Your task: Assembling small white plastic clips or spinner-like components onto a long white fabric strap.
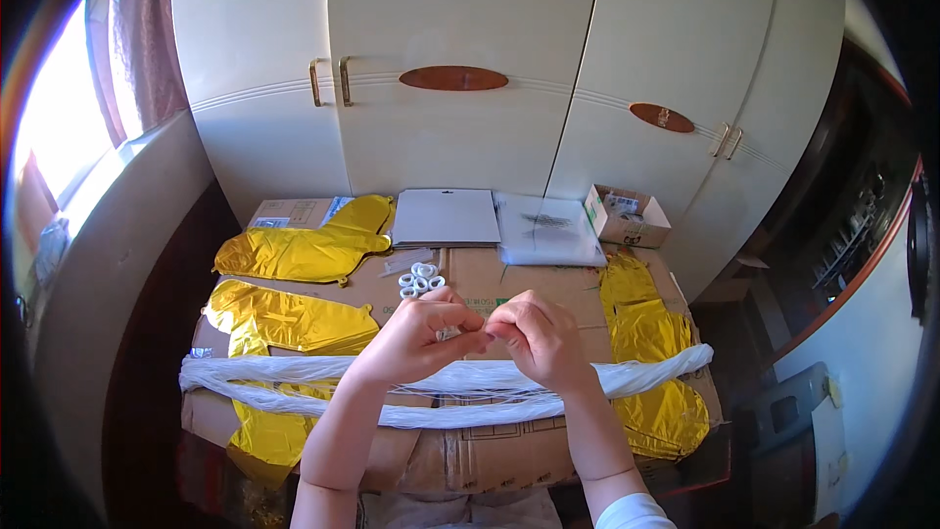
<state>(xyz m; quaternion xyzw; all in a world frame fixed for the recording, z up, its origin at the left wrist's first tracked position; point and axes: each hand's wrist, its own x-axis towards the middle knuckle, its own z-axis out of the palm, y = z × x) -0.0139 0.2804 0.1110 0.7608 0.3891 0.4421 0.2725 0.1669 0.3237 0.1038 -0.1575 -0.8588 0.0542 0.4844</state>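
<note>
My left hand [421, 335] and my right hand [540, 335] meet over the middle of the work surface, fingertips pinched close together. Whatever sits between them is too small to make out. Beneath my wrists a long loop of white thread [264, 372] stretches from left to right, its middle partly hidden by my hands and forearms. Just beyond my left hand lies a small cluster of white rings [423, 280]. Shiny yellow foil balloons, deflated, lie on the left [294, 253] and on the right [641, 338], some of them under the thread.
Flattened cardboard [499, 460] covers the surface. Along the back are a stack of white sheets [446, 216], clear plastic bags [553, 235] and a small open box [627, 219] with things inside. A pale cabinet [460, 10] stands behind, and a window [69, 108] is at the left.
</note>
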